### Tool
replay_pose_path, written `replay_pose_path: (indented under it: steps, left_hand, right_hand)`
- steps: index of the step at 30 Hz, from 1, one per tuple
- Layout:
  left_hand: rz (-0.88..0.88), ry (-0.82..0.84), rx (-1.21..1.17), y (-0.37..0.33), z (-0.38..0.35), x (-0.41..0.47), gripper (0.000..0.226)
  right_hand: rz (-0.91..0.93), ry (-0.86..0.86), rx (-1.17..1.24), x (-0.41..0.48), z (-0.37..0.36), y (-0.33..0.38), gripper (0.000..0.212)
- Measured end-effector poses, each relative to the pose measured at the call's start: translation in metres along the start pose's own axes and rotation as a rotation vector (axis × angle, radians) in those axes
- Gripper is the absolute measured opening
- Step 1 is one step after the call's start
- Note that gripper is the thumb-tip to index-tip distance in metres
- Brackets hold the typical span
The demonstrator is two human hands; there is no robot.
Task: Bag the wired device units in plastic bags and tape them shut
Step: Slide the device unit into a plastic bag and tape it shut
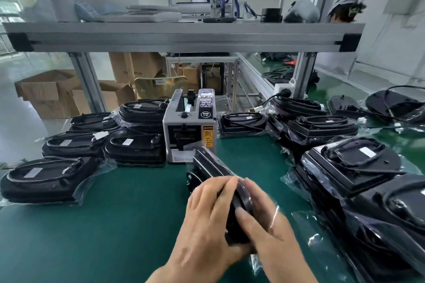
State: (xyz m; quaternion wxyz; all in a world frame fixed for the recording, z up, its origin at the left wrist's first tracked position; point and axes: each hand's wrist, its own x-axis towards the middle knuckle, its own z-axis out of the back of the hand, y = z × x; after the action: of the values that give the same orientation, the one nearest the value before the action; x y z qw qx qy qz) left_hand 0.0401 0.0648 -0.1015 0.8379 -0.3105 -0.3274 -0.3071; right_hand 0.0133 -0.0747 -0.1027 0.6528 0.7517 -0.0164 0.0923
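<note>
A black device unit (213, 167) in a clear plastic bag stands on edge on the green mat, its far end close to the tape dispenser (189, 126). My left hand (207, 220) grips its near end from the left. My right hand (271, 223) holds the same end from the right, thumb across the black edge. Both hands are motion-blurred. Bagged units are stacked at the left (46, 179) and behind the dispenser (142, 110). More black wired units (354, 163) lie at the right.
The grey automatic tape dispenser stands at the mat's centre back. An aluminium frame shelf (184, 34) crosses overhead, its posts at back left and back right. Cardboard boxes (53, 92) sit on the floor beyond the table. Green mat (103, 225) shows at front left.
</note>
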Motion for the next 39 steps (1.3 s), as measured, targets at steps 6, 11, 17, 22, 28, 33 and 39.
replay_pose_path:
  steps: [6,11,17,22,28,33,39]
  left_hand:
    - [0.078,0.097,-0.202,-0.002,0.006,-0.009,0.078]
    - [0.347,-0.182,-0.342,0.016,0.034,0.016,0.022]
    - [1.264,-0.342,-0.777,0.098,0.021,0.086,0.014]
    - [1.537,-0.285,-0.963,0.129,0.000,0.108,0.027]
    - [1.586,-0.394,-0.952,0.134,-0.012,0.124,0.023]
    - [1.561,-0.588,-0.914,0.125,-0.014,0.126,0.015]
    - [1.213,-0.387,-1.033,0.089,0.023,0.092,0.022]
  right_hand:
    - [-0.040,-0.162,0.049,0.005,0.001,-0.019,0.046]
    - [-0.006,-0.213,-0.005,0.007,0.003,-0.025,0.050]
    - [0.000,-0.233,-0.046,0.007,0.002,-0.029,0.044]
    - [0.053,-0.207,-0.075,0.007,0.001,-0.028,0.041]
    - [0.072,-0.172,-0.047,0.008,0.003,-0.027,0.055]
    - [0.057,-0.147,-0.032,0.006,0.003,-0.029,0.056]
    - [0.022,-0.161,-0.026,0.005,0.003,-0.024,0.051]
